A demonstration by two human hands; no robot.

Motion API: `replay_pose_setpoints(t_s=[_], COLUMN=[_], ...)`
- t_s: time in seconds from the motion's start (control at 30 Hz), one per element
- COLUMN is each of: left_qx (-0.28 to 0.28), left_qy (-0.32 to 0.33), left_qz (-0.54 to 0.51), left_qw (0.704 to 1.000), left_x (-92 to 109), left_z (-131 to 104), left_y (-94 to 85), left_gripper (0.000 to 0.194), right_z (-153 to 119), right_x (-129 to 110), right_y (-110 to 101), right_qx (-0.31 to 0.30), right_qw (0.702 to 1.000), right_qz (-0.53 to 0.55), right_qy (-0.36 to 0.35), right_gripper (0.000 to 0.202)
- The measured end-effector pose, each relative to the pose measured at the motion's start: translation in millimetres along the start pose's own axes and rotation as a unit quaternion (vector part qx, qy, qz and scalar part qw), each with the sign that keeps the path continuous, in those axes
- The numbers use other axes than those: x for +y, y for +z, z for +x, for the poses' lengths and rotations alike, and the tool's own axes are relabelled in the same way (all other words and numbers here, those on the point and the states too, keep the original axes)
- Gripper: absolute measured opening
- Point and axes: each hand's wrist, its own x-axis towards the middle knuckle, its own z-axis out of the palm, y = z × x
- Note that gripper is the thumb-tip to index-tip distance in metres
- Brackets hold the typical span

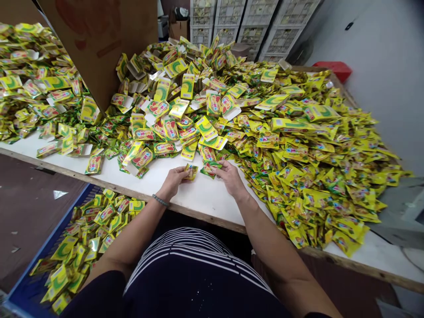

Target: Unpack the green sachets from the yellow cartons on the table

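A packing workshop, seen from my end of the feed.
I judge that by the long white worktop (205, 196) with its rough wooden front edge, heaped with loose printed cartons (188, 86) toward the left and a great mound of shiny sachets (298, 176) toward the right, bulk no home would keep. A cardboard sheet (109, 39) stands up between heaps, a blue plastic crate (23, 287) full of packs sits below the front edge, and past the far edge I see stacked white slatted crates (228, 13).
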Motion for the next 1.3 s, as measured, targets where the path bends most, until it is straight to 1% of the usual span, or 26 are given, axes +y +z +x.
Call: replay_pose_setpoints(t_s=[0.1,0.17,0.27,0.33,0.43,0.5,0.57,0.6,0.67,0.7,0.77,0.87,0.93,0.97,1.0,1.03,1.07,1.13,1.17,1.2,1.23,1.27,1.3], left_qx=[-0.003,-0.007,-0.023,-0.019,-0.011,-0.04,-0.081,-0.096,-0.109,-0.11,-0.099,-0.094,-0.114,-0.127,-0.138,-0.147,-0.159,-0.183,-0.181,-0.159,-0.11,-0.044,0.024], left_qy=[0.003,0.008,0.015,0.028,0.035,0.03,0.023,0.02,0.018,0.02,0.033,0.044,0.04,0.039,0.039,0.04,0.038,0.032,0.039,0.056,0.087,0.13,0.174], left_qz=[-0.018,-0.018,0.0,0.014,0.071,0.116,0.127,0.121,0.11,0.109,0.11,0.102,0.095,0.093,0.091,0.091,0.093,0.109,0.132,0.175,0.238,0.318,0.405], left_qw=[1.0,1.0,1.0,0.999,0.997,0.992,0.988,0.988,0.988,0.988,0.988,0.989,0.988,0.987,0.985,0.984,0.982,0.977,0.974,0.97,0.961,0.938,0.897], left_x=[-5.4,-10.0,-14.7,-14.4,-8.1,-2.1,3.1,4.7,6.0,5.7,4.2,2.7,3.2,3.9,5.1,6.9,9.5,17.4,22.5,28.1,33.7,38.8,42.9], left_z=[-0.5,-3.4,-7.5,-7.8,-4.9,-3.1,-3.6,-4.8,-8.4,-10.4,-13.3,-14.1,-12.7,-11.7,-10.6,-9.4,-8.1,-4.2,-1.5,2.0,6.2,11.1,16.5], left_y=[5.4,9.0,12.6,12.1,7.5,4.0,2.1,2.0,3.6,5.0,7.9,10.2,9.6,8.9,7.9,6.8,5.7,3.8,3.4,3.5,4.2,5.6,7.6], left_gripper=[0.034,0.034,0.041,0.045,0.041,0.034,0.031,0.033,0.037,0.038,0.041,0.042,0.042,0.042,0.044,0.045,0.048,0.052,0.052,0.049,0.044,0.039,0.036], right_z=[-4.5,-5.6,-4.5,-3.6,-5.2,-8.5,-12.2,-13.5,-14.6,-14.3,-12.5,-10.3,-10.6,-11.2,-11.8,-12.2,-12.3,-11.2,-10.2,-8.9,-7.6,-6.5,-5.5], right_x=[-4.0,-1.9,4.7,6.8,2.6,-3.0,-7.5,-8.6,-8.0,-6.6,-3.4,-2.3,-5.0,-6.9,-8.7,-10.2,-11.1,-11.3,-10.7,-9.6,-8.4,-7.0,-5.6], right_y=[9.5,15.5,18.1,15.6,11.1,10.9,13.1,14.6,17.6,18.6,19.4,17.9,16.4,15.8,15.1,14.5,13.7,11.6,10.6,9.7,9.2,9.2,9.8], right_qx=[-0.03,-0.059,-0.072,-0.069,-0.089,-0.105,-0.107,-0.102,-0.091,-0.088,-0.078,-0.07,-0.113,-0.143,-0.169,-0.182,-0.18,-0.137,-0.11,-0.084,-0.059,-0.041,-0.03], right_qw=[0.999,0.998,0.995,0.99,0.981,0.97,0.955,0.948,0.939,0.939,0.95,0.974,0.98,0.978,0.976,0.975,0.975,0.977,0.976,0.973,0.968,0.961,0.954], right_qz=[0.023,0.008,-0.066,-0.118,-0.152,-0.193,-0.253,-0.28,-0.311,-0.313,-0.287,-0.208,-0.165,-0.149,-0.135,-0.128,-0.129,-0.16,-0.185,-0.211,-0.237,-0.261,-0.282], right_qy=[-0.009,-0.009,-0.021,-0.045,-0.085,-0.102,-0.112,-0.115,-0.117,-0.114,-0.099,-0.058,-0.024,-0.01,0.001,0.009,0.011,-0.006,-0.023,-0.044,-0.065,-0.083,-0.097], right_gripper=[0.037,0.037,0.033,0.029,0.024,0.02,0.016,0.014,0.013,0.013,0.015,0.029,0.041,0.042,0.041,0.038,0.035,0.03,0.027,0.023,0.021,0.019,0.017])
